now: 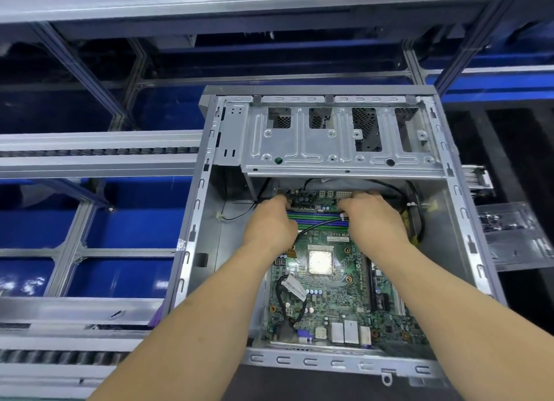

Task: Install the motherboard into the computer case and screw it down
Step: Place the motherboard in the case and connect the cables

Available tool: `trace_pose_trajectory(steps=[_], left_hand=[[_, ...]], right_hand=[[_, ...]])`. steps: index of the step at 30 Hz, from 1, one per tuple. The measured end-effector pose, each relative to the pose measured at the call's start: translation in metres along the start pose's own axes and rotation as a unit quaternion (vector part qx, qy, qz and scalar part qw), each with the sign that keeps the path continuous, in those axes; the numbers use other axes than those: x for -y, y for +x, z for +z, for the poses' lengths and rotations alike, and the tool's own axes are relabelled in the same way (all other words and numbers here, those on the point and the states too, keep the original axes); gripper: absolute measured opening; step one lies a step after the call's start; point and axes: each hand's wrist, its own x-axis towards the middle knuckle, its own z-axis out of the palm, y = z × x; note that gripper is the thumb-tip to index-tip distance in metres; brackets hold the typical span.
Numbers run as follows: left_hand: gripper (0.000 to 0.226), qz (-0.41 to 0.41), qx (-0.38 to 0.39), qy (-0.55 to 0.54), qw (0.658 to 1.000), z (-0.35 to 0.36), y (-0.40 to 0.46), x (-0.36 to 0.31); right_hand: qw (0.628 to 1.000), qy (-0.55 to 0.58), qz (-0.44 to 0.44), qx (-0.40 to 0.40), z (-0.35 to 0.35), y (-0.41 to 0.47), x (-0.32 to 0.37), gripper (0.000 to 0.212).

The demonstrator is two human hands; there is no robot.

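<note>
**Board in the case, being nudged home at its far edge**

Motherboard (329,280) lying flat inside the open computer case (467,208), green face up, socket cover (320,262) near the middle, rear ports (344,331) along the near wall. Seating step by the look of it, not yet screwing: no screwdriver in view, and several gold-ringed mounting holes (348,279) apparently without screws.

Left hand (269,223) reaching to the far left corner of the board, right hand (374,217) to the far edge near the white power connectors (343,194). Fingers of both curled down over the board's edge and hidden from above; pressing, gripping or clearing a cable, cannot tell. Black cable (317,227) running across the memory slots (317,220) between the two hands, other black leads looping along the far right wall.

Next move, most likely: holes lined up over the standoffs, cables kept out from under the board, then screws.

Writing: a pale printed line beside the memory slots, too blurred to read with confidence; a white label on the cable (295,286) near the socket, illegible.

Drive cage (338,142) above, clear bag of small dark parts (506,223) to the right, likely screws.
</note>
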Motion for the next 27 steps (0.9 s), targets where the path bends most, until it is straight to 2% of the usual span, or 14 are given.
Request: trace_pose_trajectory(steps=[16,20,27], left_hand=[[0.035,-0.009,-0.018,0.006,1.000,-0.0022,-0.0003,-0.0014],[0.035,-0.003,-0.028,0.017,0.999,-0.0009,0.0017,-0.0016],[0.041,0.004,0.007,0.039,0.999,-0.0013,0.0022,0.0001]], right_hand=[[1.000,-0.001,-0.016,-0.008,-0.0065,0.0017,0.0051,0.042],[1.000,0.003,-0.002,-0.010,-0.0042,-0.0001,0.0058,0.048],[1.000,0.007,-0.008,0.014,-0.0060,-0.0006,0.0070,0.039]])
